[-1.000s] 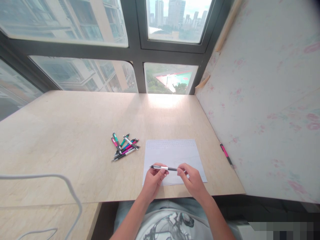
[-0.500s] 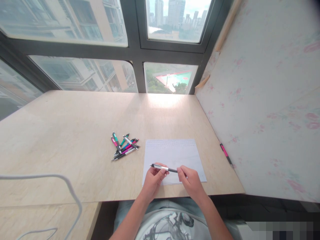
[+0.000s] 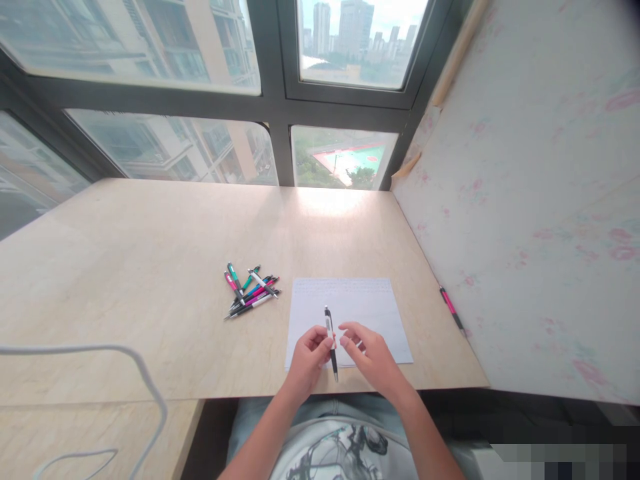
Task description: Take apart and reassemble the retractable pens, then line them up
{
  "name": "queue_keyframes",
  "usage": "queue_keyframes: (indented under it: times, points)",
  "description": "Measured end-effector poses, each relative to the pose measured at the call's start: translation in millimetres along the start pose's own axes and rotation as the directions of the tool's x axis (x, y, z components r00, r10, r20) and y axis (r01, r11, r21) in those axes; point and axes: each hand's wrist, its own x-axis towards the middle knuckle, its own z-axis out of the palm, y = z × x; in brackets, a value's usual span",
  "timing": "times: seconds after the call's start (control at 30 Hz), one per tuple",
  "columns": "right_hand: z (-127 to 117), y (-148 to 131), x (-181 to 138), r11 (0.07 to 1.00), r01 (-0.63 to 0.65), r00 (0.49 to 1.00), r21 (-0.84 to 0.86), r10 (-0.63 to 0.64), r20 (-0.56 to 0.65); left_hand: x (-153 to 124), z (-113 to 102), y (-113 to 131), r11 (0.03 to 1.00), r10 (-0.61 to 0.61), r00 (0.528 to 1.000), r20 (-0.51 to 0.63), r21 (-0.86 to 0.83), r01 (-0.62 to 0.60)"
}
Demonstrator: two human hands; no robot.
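- head view, L hand [image 3: 307, 357]: thumb + fingertips pinched shut on pen [image 3: 329, 325] at abt mid-barrel; rest of the fingers curled under
- pen pos: held over the near part of the paper sheet [image 3: 370, 307], close to the table [image 3: 150, 267] front edge; long axis runs away from the body, far end twd the window [image 3: 280, 107], near end sticking out below the fingers; which end is the tip: too small to tell
- R hand [image 3: 374, 355]: fingers [image 3: 350, 328] loosely spread, nothing held; tips just beside the barrel on its right; touching or not, can't tell
- my read: pen is being handled between both hands w/ L as the only firm hold; so keep the L pinch firm and near the middle, else the barrel pivots
- R should close on the barrel right next to the L pinch, thumb opposite forefinger; short span btwn grips = less wobble
- keep it low over the sheet, not past the table edge; anything that slips then lands on paper, not in the lap
- risk: light plastic barrel prob smooth; a fingertip-only hold may roll; use pads, not nails
- rest, same view: pile of pens [image 3: 253, 290] left of the sheet, well apart from both hands; pink pen [image 3: 453, 310] lying by the wall panel [image 3: 525, 200] at right; white cable [image 3: 145, 380] at left; none in the way
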Motion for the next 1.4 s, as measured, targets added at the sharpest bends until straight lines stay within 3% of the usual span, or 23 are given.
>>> queue_keyframes:
  times: [0.13, 0.27, 0.5, 0.6, 0.87, 0.97, 1.1, 1.23, 1.4]
  points:
    - [10.1, -6.6, 6.8, 0.996, -0.007, 0.996, -0.089, -0.002, -0.095, -1.1, 1.8, -1.2, 0.975, 0.058, 0.993, 0.099, 0.208, -0.077]
    - [10.3, -3.7, 8.7, 0.989, -0.023, 0.994, -0.143, 0.007, -0.112, -2.9, 4.0, 0.7, 0.948, 0.084, 0.983, 0.161, 0.29, -0.129]
    - [-5.0, 8.0, 13.5, 0.953, -0.037, 0.961, 0.302, 0.116, -0.25, -7.9, 5.8, 5.7, 0.956, 0.042, 0.977, 0.21, 0.274, -0.101]
    - [-2.0, 11.8, 14.1, 0.927, 0.009, 0.943, 0.374, 0.117, -0.312, -8.2, 5.4, 6.0, 0.958, 0.045, 0.981, 0.187, 0.27, -0.095]
    - [10.6, 16.8, 8.1, 0.892, -0.011, 0.976, 0.452, 0.109, -0.189, -8.6, 8.9, 5.3, 0.955, 0.075, 0.983, 0.169, 0.273, -0.119]
    - [0.8, 19.4, 11.4, 0.859, 0.037, 0.932, 0.51, 0.155, -0.329, -8.4, 8.2, 5.6, 0.958, 0.108, 0.985, 0.133, 0.252, -0.139]
    - [-13.8, 25.3, 14.8, 0.827, 0.098, 0.855, 0.554, 0.215, -0.472, -6.2, -1.5, 17.8, 0.944, 0.242, 0.97, 0.033, 0.221, -0.243]
    - [-18.8, 29.8, 15.6, 0.783, 0.094, 0.845, 0.615, 0.264, -0.465, -2.6, -20.2, 37.3, 0.869, 0.352, 0.936, -0.024, 0.38, -0.317]
    - [-20.0, 31.7, 17.1, 0.753, 0.13, 0.834, 0.645, 0.268, -0.482, 1.3, -45.9, 46.4, 0.683, 0.493, 0.869, -0.045, 0.639, -0.354]
